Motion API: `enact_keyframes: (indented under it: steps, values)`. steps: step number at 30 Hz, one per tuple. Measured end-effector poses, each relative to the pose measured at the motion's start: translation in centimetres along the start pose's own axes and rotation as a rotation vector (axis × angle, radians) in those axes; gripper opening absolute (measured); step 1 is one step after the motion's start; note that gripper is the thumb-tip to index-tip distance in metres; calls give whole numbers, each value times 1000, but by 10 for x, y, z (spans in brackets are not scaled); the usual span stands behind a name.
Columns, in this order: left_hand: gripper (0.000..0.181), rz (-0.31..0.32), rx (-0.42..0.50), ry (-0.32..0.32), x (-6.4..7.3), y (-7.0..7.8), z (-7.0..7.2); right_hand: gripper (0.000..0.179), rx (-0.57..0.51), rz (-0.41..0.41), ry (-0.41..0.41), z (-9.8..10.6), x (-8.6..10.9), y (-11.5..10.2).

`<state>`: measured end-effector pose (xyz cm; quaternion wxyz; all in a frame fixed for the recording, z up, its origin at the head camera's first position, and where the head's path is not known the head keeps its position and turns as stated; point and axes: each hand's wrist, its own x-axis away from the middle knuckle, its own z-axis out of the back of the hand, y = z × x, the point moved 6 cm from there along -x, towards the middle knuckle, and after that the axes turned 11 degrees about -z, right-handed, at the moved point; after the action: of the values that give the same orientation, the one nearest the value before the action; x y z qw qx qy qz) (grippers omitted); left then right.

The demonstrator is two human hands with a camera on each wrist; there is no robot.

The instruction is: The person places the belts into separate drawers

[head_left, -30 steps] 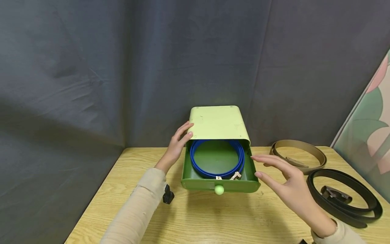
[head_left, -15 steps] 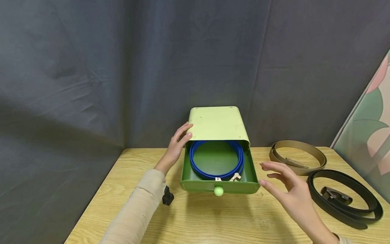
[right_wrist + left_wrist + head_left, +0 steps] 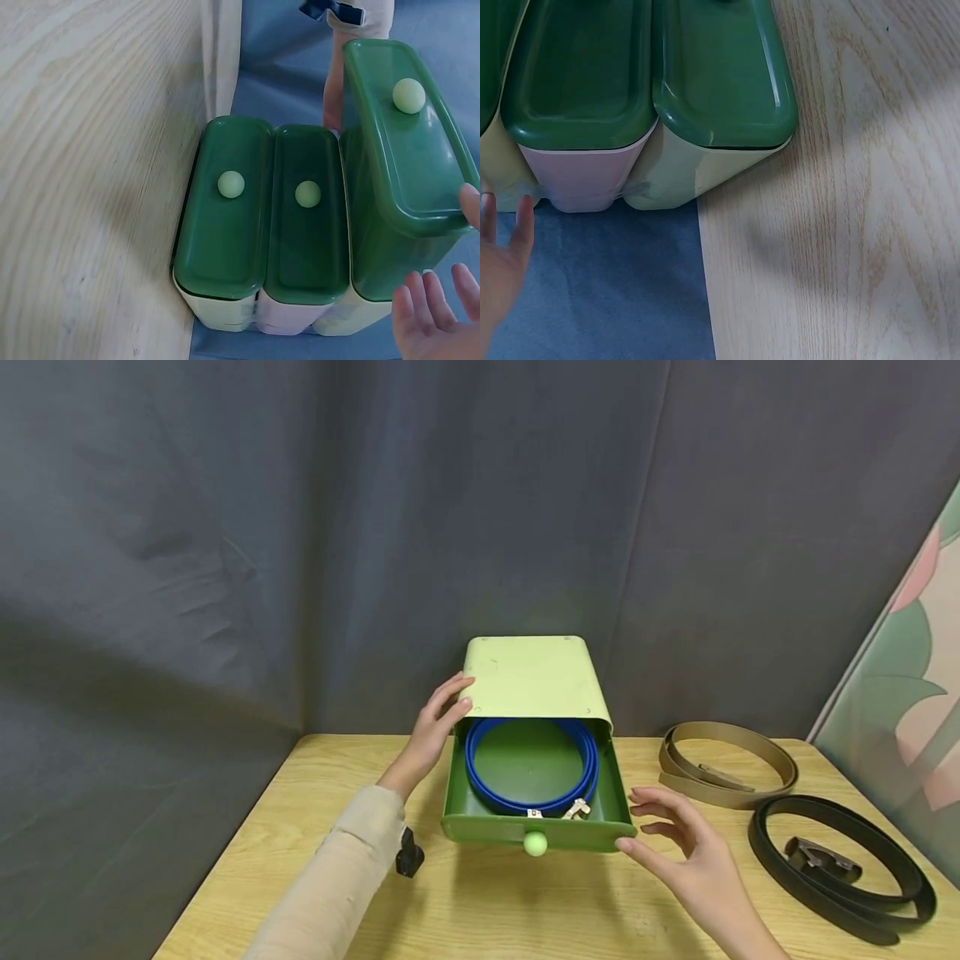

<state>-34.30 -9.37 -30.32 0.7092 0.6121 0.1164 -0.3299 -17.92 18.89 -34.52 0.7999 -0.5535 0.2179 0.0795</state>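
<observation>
A green drawer (image 3: 487,832) stands pulled out from a pale green cabinet (image 3: 531,677). Inside the drawer lies a coiled blue belt (image 3: 590,767) with metal buckle parts at the front. My left hand (image 3: 429,733) rests against the cabinet's left side, fingertips over the top edge. At the drawer's right front corner is my right hand (image 3: 693,860), thumb tip right at the front edge and fingers spread beside the side wall. The right wrist view has the same drawer (image 3: 420,157) jutting out, with the right hand (image 3: 442,322) beside it.
A coiled tan belt (image 3: 783,760) and a coiled black belt (image 3: 772,852) lie on the wooden table (image 3: 300,827) to the right. Two closed drawers, a middle one (image 3: 307,247) and an outer one (image 3: 225,247), sit under the pulled-out drawer. A grey curtain (image 3: 465,527) hangs behind.
My right hand has come away from the drawer's right side, then moved forward to its front corner. The head view has tilted up slightly. My left hand stays on the cabinet.
</observation>
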Motion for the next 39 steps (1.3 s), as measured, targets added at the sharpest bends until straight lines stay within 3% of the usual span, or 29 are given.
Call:
enact_keyframes:
  steps: [22, 33, 39]
  values:
    - [45, -33, -21, 14, -5, 4, 3, 55, -22, -49, 41, -9, -10, -2]
    - [47, -4, -20, -14, -8, 5, 3, 53, -19, -46, 69, -6, -16, -9]
    - [47, 11, -22, -6, -9, -21, 9, 49, -34, -73, 67, -10, -21, -10]
